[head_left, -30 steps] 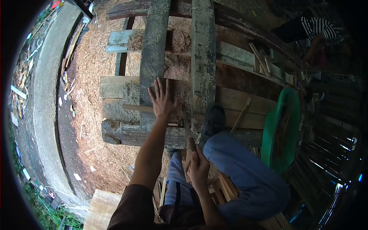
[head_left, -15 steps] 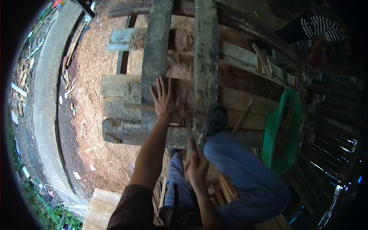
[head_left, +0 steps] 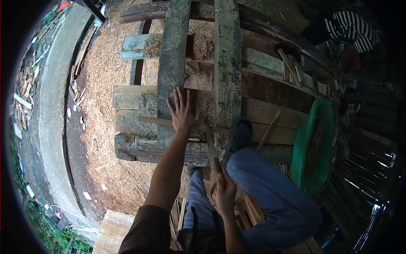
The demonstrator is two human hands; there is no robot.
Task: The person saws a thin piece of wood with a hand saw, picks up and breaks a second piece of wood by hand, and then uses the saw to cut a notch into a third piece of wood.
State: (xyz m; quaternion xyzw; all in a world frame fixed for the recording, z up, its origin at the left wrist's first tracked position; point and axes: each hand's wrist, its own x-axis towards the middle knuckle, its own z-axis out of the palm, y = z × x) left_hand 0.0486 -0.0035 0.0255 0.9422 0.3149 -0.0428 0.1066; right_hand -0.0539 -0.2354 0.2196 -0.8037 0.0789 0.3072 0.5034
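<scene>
My left hand point(head_left: 182, 115) lies palm down with fingers spread, over a thin wooden strip point(head_left: 153, 121) and the weathered plank point(head_left: 171, 63) under it. The strip runs crosswise and sticks out on both sides of the hand. My right hand point(head_left: 224, 191) is closed around the handle of a handsaw point(head_left: 210, 143). Its narrow blade points away from me and meets the strip just right of my left hand; the exact contact is too small to make out. My shoe point(head_left: 241, 134) rests on the planks beside the strip's right end.
A second long plank point(head_left: 227, 63) runs parallel on the right. A green basin point(head_left: 301, 148) stands at the right, near a loose stick point(head_left: 269, 130). Wood shavings point(head_left: 99, 114) cover the ground. A person in a striped shirt point(head_left: 353, 27) is at the upper right.
My right hand has drawn the handsaw slightly back toward me and to the right. My left hand stays pressed in place on the strip.
</scene>
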